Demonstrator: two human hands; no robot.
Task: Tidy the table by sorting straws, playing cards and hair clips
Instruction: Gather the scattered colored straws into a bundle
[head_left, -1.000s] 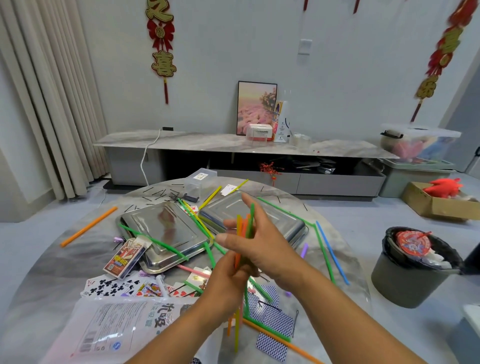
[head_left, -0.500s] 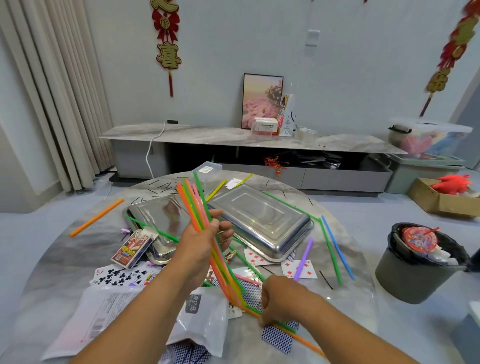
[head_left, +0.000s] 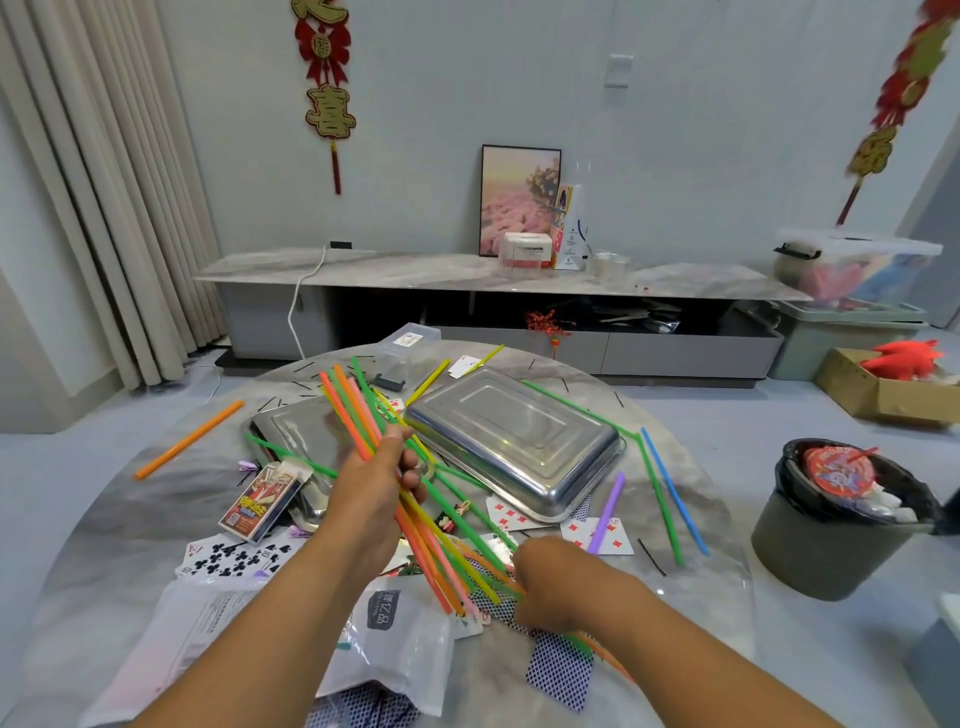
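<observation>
My left hand (head_left: 371, 493) is shut around a bundle of straws (head_left: 358, 410), orange, pink, green and yellow, tilted up to the left over the table. My right hand (head_left: 556, 577) is curled, knuckles up, over an orange straw (head_left: 615, 662) lying on the table near the bundle's lower ends; its fingers are hidden. Loose straws lie around: orange (head_left: 189, 439), purple (head_left: 605, 512), blue (head_left: 675, 493). Playing cards (head_left: 234, 558) are spread at front left, with more (head_left: 506, 517) beside the tray. A purple hair clip (head_left: 249, 466) and a black hairpin (head_left: 652, 556) lie on the tabletop.
Two upturned steel trays (head_left: 519, 441) (head_left: 296, 436) sit mid-table, with a card box (head_left: 260, 501) leaning on the left one. A plastic bag (head_left: 395, 649) lies at the front, a clear box (head_left: 408, 340) at the far edge. A bin (head_left: 841, 519) stands right of the table.
The straw bundle went from both hands into my left hand alone and tilted left. My right hand dropped onto the straws lying on the table and stays there.
</observation>
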